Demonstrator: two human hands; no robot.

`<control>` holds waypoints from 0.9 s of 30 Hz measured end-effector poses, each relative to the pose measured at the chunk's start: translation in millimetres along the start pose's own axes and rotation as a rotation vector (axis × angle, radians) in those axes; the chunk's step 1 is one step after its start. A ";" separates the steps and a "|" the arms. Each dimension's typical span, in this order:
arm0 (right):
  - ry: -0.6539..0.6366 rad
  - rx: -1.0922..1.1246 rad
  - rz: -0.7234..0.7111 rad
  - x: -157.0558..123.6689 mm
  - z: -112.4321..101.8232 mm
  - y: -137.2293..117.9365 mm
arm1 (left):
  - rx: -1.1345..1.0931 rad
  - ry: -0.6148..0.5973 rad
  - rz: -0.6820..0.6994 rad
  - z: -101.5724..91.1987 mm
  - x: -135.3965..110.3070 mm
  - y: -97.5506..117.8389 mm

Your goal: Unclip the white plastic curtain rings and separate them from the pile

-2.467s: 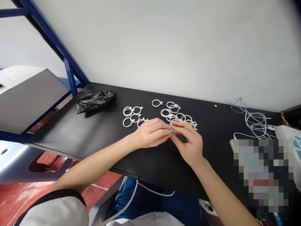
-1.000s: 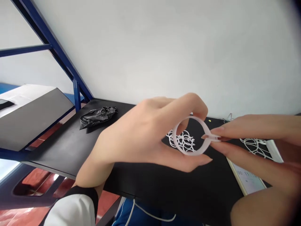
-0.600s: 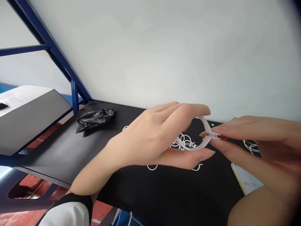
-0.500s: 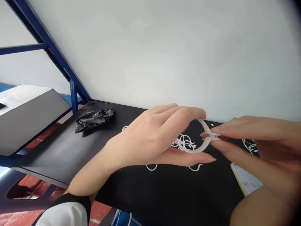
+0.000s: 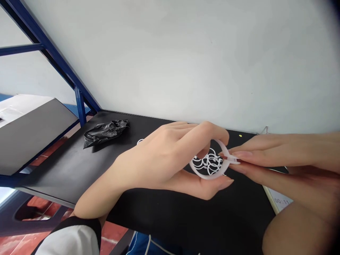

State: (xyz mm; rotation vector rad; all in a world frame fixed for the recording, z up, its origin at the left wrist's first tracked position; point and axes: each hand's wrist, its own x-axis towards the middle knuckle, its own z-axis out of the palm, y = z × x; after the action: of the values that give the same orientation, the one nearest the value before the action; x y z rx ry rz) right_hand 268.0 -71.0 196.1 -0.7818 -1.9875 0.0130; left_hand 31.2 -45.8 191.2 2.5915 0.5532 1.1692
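A white plastic ring (image 5: 222, 170) with two small tabs on its right side is held up above the black table. Round its left side curl the fingers and thumb of my left hand (image 5: 170, 159). My right hand (image 5: 287, 163) pinches the tabs between thumb and fingers. Through and behind the ring I see a pile of thinner white rings (image 5: 211, 161) lying on the table. Part of that pile is hidden by my left hand.
A crumpled black plastic bag (image 5: 106, 132) lies at the table's far left. By my right forearm is a phone (image 5: 278, 200) showing a timer, partly covered. The black table (image 5: 164, 216) meets a pale wall (image 5: 186, 63). Blue metal framing (image 5: 57, 62) rises on the left.
Both hands have moved slightly left with the ring, and it now sits in front of the pile. The fingers of my right hand have closed further on the tabs.
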 end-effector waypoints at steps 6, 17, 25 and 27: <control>-0.266 -0.042 -0.003 2.6 -19.0 -2.6 | -0.048 0.003 0.008 -0.1 2.4 -1.5; -0.217 -0.019 0.002 5.7 -6.9 -8.2 | 0.146 -0.011 0.001 1.6 1.9 -4.4; -0.354 -0.054 -0.055 6.2 -16.3 -2.4 | 0.238 0.060 0.086 6.2 1.6 -11.5; -0.356 -0.081 -0.065 6.7 -13.2 -5.4 | 0.247 0.100 0.116 8.5 1.7 -14.5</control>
State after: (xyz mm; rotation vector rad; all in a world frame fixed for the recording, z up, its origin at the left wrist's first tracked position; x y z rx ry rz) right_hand 273.4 -75.8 210.2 -0.8096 -2.3619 0.0356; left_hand 35.2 -32.7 181.4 2.8167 0.6107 1.3512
